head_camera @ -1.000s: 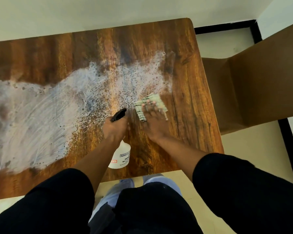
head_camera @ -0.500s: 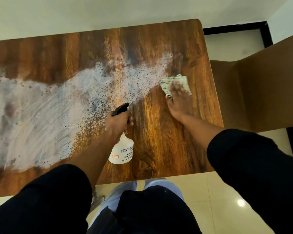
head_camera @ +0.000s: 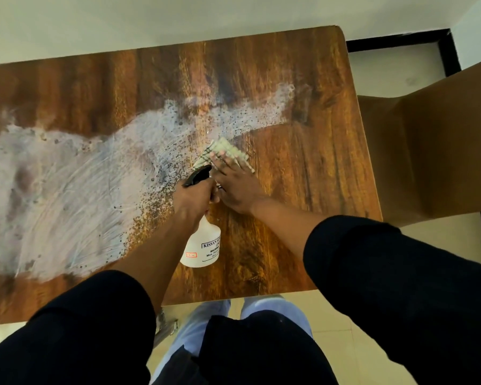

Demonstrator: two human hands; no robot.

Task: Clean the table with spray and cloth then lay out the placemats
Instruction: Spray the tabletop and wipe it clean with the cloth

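Right grip: the right hand lies flat on the cloth, fingers straight and spread, pressing it to the worktop; nothing is curled round it.
Left grip: the left hand is clamped round the neck of the bottle, whose black nozzle points away from the person, just beside the cloth.
Cloth: small, folded, pale with dark lines, at the near-right edge of the foam; only its far part shows beyond the fingers.
Foam: a broad white smear over the left and middle of the worktop, thinning to speckles near the hands; the strip to the right of the cloth looks wiped and dark.
Step in hand: wiping, judged from the flat palm and the streaks.
Doing it well: keep the palm weight even, work from the cleaned right side leftward in overlapping passes, and refold the cloth once it loads up, so foam is lifted and not just spread.
Bottle: better set down off the wet patch, freeing the hand.
Risk: the two hands are nearly touching, so a stroke leftward may knock the nozzle.
Placemats: none in view.
Chair: a brown chair stands at the right end.
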